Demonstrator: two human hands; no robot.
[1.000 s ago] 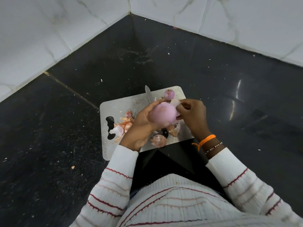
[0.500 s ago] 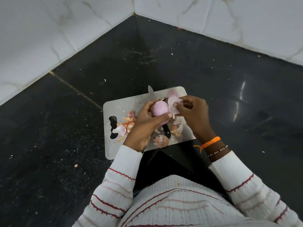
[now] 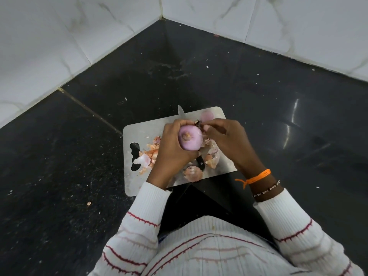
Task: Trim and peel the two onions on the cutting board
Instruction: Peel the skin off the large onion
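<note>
Item one: a round, pale purple peeled onion (image 3: 189,140), which we hold in the air above the board with our left hand (image 3: 175,148), fingers curled round it, its trimmed end facing up toward us.

Item two: our right hand (image 3: 225,140), thumb and fingertips pinched on a small dark scrap of skin (image 3: 197,122) at the onion's far upper edge.

Item three: a rectangular grey cutting board (image 3: 143,130) with a dark handle cutout (image 3: 135,156), lying on the black speckled stone floor (image 3: 59,166).

Item four: a second pale purple onion (image 3: 207,116), resting on the board's far right corner, just beyond our right fingers.

Item five: a knife, its steel blade tip (image 3: 180,111) reaching past the board's far edge and its black handle (image 3: 200,162) showing under our hands.

Item six: loose orange-pink onion peelings (image 3: 149,156) strewn on the board, left and near side.

Item seven: an orange thread (image 3: 256,177) and a dark beaded band on our right wrist.
</note>
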